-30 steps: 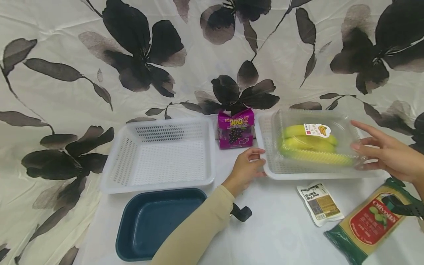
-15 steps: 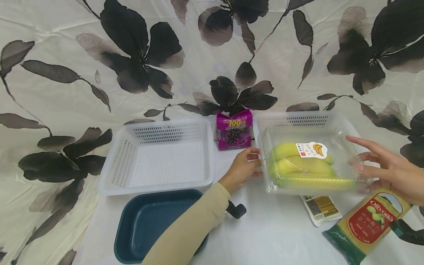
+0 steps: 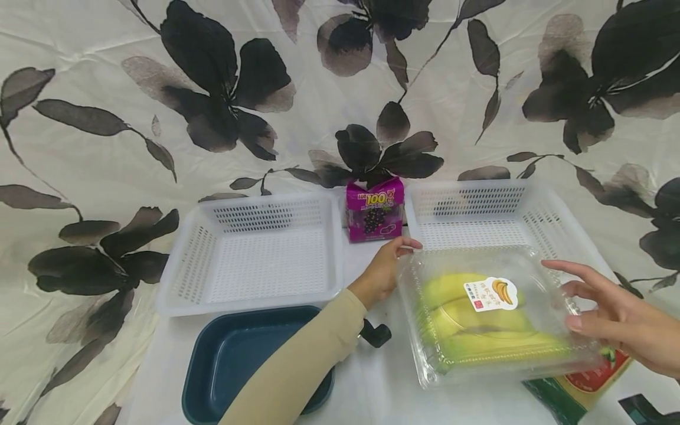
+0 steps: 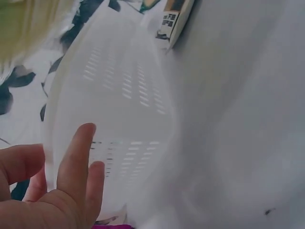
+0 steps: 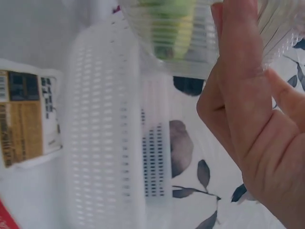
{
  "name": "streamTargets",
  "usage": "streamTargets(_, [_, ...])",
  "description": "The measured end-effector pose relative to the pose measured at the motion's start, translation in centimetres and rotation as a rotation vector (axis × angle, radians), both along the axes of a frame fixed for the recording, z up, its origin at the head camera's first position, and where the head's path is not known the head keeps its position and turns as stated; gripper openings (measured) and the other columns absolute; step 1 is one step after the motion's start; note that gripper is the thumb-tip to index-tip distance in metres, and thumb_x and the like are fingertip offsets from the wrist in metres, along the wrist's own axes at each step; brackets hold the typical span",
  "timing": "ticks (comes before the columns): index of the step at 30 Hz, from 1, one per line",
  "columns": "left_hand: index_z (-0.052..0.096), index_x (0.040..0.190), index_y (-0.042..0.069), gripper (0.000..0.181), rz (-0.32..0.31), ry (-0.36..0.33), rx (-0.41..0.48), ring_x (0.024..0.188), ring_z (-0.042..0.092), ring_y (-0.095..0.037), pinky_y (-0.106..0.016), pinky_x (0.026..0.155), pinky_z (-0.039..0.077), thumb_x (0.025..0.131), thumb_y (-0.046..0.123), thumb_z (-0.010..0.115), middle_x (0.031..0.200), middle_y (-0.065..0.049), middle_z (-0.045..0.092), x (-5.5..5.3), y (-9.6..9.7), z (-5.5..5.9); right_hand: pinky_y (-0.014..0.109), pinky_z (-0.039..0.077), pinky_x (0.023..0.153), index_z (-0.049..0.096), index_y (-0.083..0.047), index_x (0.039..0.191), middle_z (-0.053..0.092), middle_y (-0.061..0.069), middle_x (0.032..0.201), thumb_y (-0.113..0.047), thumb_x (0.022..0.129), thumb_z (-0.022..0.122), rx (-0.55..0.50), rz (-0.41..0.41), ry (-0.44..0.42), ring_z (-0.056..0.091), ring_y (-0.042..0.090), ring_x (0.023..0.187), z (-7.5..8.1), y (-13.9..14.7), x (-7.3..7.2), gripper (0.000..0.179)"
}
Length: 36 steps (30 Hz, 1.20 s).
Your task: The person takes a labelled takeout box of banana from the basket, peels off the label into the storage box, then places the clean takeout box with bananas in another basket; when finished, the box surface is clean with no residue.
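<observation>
Head view: right hand (image 3: 616, 319) has the clear banana pack (image 3: 478, 330) by its right end, fingers and thumb bent onto it. Pack is held level-ish at the front of the right white basket (image 3: 558, 227), its far edge overlapping the basket's front rim from this angle; left-wrist view shows a gap between the two. Left hand (image 3: 379, 271) is at that basket's left side near the front corner, fingers partly bent, some along the outer wall; can't tell if it grips or only touches. Purple snack bag (image 3: 375, 212) stands between right basket and left white basket (image 3: 271, 254). Dark blue tray (image 3: 239, 354) sits in front of the left one, partly under the sleeve (image 3: 303, 360). Pasta packet (image 3: 579, 392) pokes out below the pack. Right-wrist view: brown-and-white sachet (image 5: 28, 114) beside the basket.
</observation>
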<state>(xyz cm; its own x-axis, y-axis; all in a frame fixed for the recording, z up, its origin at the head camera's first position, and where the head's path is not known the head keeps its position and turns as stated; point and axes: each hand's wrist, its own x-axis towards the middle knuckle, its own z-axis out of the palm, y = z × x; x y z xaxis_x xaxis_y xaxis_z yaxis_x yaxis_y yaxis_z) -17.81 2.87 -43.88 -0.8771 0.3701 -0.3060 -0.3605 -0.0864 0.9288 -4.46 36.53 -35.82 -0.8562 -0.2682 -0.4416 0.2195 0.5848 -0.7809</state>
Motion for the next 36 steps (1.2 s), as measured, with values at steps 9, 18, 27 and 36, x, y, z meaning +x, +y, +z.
streamTargets(9, [0.061,0.124,0.010,0.029,-0.131,0.005,-0.157,0.119,0.061,-0.034,-0.037,0.082,0.064,0.096,0.003,0.068,0.142,-0.021,0.050,-0.9,-0.4,0.6,0.036,0.061,0.074,0.008,-0.039,0.162,0.048,0.004,0.129,-0.009,0.105,0.052,-0.180,0.070,-0.031,0.063,0.019,0.098,-2.6,0.3,1.6,0.078])
streamTargets(18, [0.058,0.117,0.010,0.024,-0.223,0.007,-0.217,0.107,0.064,-0.026,-0.033,0.076,0.064,0.096,0.000,0.067,0.128,-0.012,0.052,-1.7,-0.4,2.0,0.036,0.058,0.067,0.008,-0.027,0.163,0.042,0.008,0.124,0.002,0.104,0.044,-0.405,0.134,-0.076,0.065,0.025,0.080,-4.3,-0.7,2.5,0.075])
streamTargets(27, [0.056,0.118,0.005,0.027,-0.339,0.040,-0.301,0.102,0.062,-0.022,-0.033,0.078,0.064,0.095,0.000,0.069,0.126,-0.013,0.050,-2.5,-1.0,2.8,0.033,0.053,0.064,0.007,-0.031,0.162,0.029,0.018,0.126,-0.002,0.105,0.048,-0.403,0.149,-0.162,0.060,0.015,0.070,-5.2,-2.1,2.4,0.076])
streamTargets(36, [0.055,0.115,0.006,0.025,-0.401,0.060,-0.407,0.099,0.064,-0.022,-0.032,0.077,0.064,0.095,0.002,0.069,0.126,-0.012,0.051,-3.0,-0.8,3.5,0.039,0.061,0.068,0.007,-0.032,0.160,0.020,0.026,0.132,-0.005,0.103,0.055,-0.395,0.126,-0.215,0.069,0.026,0.081,-5.8,-3.4,2.4,0.080])
